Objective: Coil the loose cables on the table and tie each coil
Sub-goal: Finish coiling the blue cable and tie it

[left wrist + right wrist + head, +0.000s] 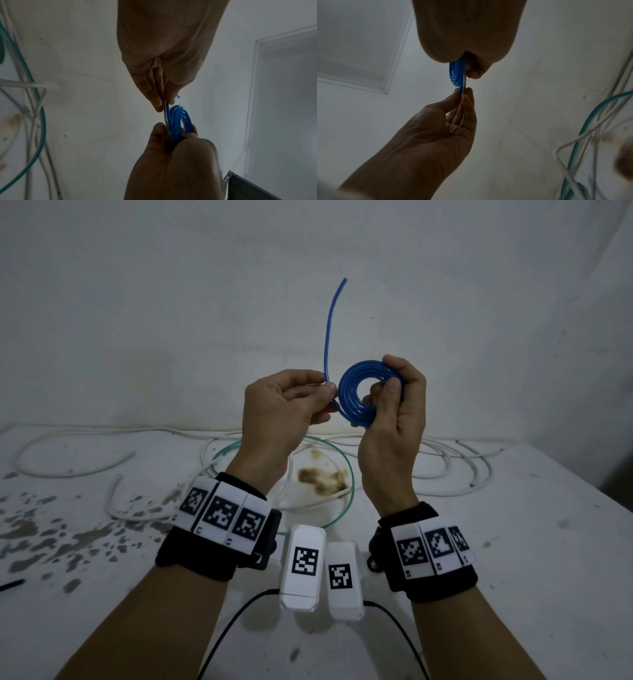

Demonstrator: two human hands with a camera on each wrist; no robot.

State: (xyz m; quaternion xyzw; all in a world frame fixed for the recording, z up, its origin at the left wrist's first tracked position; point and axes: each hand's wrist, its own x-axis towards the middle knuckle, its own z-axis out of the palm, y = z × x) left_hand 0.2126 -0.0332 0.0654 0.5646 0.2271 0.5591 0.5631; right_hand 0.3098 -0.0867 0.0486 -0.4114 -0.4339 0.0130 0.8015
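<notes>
From the head view I could see most of the flat blue plastic cable coil [356, 397], though its right edge was buried behind the thumb and curled fingers of my right hand [390, 433], which clamped the coil and held it upright in the air above the white table [513, 542]. My left hand [281, 409] pinched the loose blue cable tail [328, 337] between thumb and forefinger just beside the coil's left edge; the tail rose from the pinch and ended free against the wall. In the left wrist view the coil [178, 121] showed nearly edge-on, and in the right wrist view most of the coil [455, 74] was hidden by the heel of my right hand [467, 33], with the fingertips of my left hand [436, 128] meeting at its lower end.

The square black-and-white marker tags on both black wristbands [219, 518] carried tiny digits I could not read. Loose white cables [452, 470] and a thin green cable loop [347, 474] lay tangled on the table behind my wrists, partly cut off by my forearms, around a brown stain [322, 477].
</notes>
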